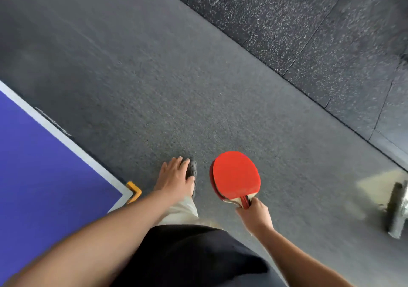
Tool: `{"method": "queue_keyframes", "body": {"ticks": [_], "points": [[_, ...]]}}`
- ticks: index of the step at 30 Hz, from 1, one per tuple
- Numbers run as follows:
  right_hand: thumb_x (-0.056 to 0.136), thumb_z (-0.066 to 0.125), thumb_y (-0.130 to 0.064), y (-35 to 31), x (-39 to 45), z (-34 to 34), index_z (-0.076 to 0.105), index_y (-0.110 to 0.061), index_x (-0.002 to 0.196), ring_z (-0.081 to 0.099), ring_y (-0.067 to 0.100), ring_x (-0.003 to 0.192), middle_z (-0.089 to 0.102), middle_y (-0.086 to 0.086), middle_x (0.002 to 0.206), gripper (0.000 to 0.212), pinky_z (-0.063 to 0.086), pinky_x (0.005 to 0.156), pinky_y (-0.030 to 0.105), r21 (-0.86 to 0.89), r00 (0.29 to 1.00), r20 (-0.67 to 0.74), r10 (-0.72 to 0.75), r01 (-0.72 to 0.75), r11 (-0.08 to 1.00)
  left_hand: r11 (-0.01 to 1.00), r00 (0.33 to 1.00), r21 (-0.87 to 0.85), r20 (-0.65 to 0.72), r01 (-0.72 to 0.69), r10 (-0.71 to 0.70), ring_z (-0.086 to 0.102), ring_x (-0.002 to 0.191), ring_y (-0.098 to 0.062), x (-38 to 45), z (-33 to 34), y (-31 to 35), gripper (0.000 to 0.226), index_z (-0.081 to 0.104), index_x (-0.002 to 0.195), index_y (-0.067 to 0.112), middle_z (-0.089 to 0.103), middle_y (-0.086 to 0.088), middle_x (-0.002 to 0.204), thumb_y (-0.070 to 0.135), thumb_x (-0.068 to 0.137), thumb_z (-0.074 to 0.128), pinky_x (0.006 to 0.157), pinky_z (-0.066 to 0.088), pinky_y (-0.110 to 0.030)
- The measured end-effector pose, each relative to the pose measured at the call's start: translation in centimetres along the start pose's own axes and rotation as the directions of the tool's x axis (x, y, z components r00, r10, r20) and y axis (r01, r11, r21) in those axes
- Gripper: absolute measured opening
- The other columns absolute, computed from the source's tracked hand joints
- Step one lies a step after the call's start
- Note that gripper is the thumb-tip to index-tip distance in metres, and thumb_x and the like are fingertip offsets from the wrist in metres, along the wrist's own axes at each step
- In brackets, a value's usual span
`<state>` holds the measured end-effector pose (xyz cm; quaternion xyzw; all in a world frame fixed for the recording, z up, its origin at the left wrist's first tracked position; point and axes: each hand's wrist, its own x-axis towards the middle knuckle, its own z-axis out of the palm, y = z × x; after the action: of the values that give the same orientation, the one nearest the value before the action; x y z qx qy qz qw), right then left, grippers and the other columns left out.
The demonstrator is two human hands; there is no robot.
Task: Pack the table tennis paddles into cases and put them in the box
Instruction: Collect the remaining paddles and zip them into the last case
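My right hand (254,215) grips the handles of two stacked table tennis paddles (235,175), red rubber face up, held out over the grey floor. A second paddle's edge shows just under the top one on its left side. My left hand (174,177) hangs empty with fingers loosely spread, above my dark shoe. No case and no box are in view.
The corner of the blue table tennis table (44,165) with a white border and a yellow corner guard (134,191) is at the left. Grey carpet (154,76) lies ahead, black speckled rubber flooring (309,32) at the upper right. A blurred metal object (397,209) sits at the right edge.
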<state>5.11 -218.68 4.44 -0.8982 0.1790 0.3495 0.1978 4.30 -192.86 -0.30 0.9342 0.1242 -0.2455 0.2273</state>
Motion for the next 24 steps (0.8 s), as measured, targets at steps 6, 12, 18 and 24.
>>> {"method": "queue_keyframes", "body": {"ticks": [6, 12, 18, 24], "points": [[0.080, 0.064, -0.025, -13.9, 8.2, -5.9, 0.056, -0.019, 0.082, 0.059, 0.013, 0.068, 0.062, -0.003, 0.077, 0.011, 0.040, 0.054, 0.027, -0.093, 0.997, 0.032, -0.070, 0.072, 0.993, 0.990, 0.995, -0.096, 0.004, 0.101, -0.101, 0.019, 0.149, -0.024, 10.1, -6.7, -2.9, 0.065, 0.028, 0.153, 0.018, 0.025, -0.010, 0.161, 0.051, 0.099, 0.042, 0.121, 0.014, -0.046], [0.076, 0.067, -0.028, -27.9, 15.6, -9.6, 0.054, -0.020, 0.082, 0.064, 0.021, 0.068, 0.064, 0.001, 0.078, 0.016, 0.048, 0.055, 0.028, -0.198, 0.982, 0.084, -0.171, 0.184, 0.963, 0.955, 0.971, -0.193, -0.028, 0.227, -0.237, 0.019, 0.149, -0.025, 17.0, -13.1, -6.0, 0.067, 0.026, 0.154, 0.020, 0.025, -0.008, 0.161, 0.055, 0.099, 0.037, 0.122, 0.013, -0.048], [0.074, 0.067, -0.031, -42.6, 22.8, -9.1, 0.052, -0.018, 0.085, 0.067, 0.028, 0.076, 0.066, 0.006, 0.082, 0.022, 0.058, 0.068, 0.042, -0.292, 0.947, 0.182, -0.266, 0.310, 0.905, 0.886, 0.921, -0.291, -0.039, 0.361, -0.388, 0.014, 0.151, -0.023, 23.9, -19.4, -11.1, 0.066, 0.024, 0.155, 0.020, 0.021, -0.006, 0.163, 0.053, 0.100, 0.038, 0.122, 0.009, -0.046], [0.076, 0.069, -0.034, -58.8, 27.7, -6.2, 0.053, -0.015, 0.086, 0.067, 0.028, 0.073, 0.066, 0.007, 0.081, 0.027, 0.054, 0.061, 0.036, -0.324, 0.876, 0.340, -0.342, 0.451, 0.832, 0.796, 0.845, -0.383, -0.070, 0.468, -0.530, 0.003, 0.153, -0.021, 29.4, -28.8, -18.7, 0.066, 0.016, 0.157, 0.017, 0.012, -0.003, 0.165, 0.051, 0.102, 0.029, 0.123, 0.003, -0.045]]}}
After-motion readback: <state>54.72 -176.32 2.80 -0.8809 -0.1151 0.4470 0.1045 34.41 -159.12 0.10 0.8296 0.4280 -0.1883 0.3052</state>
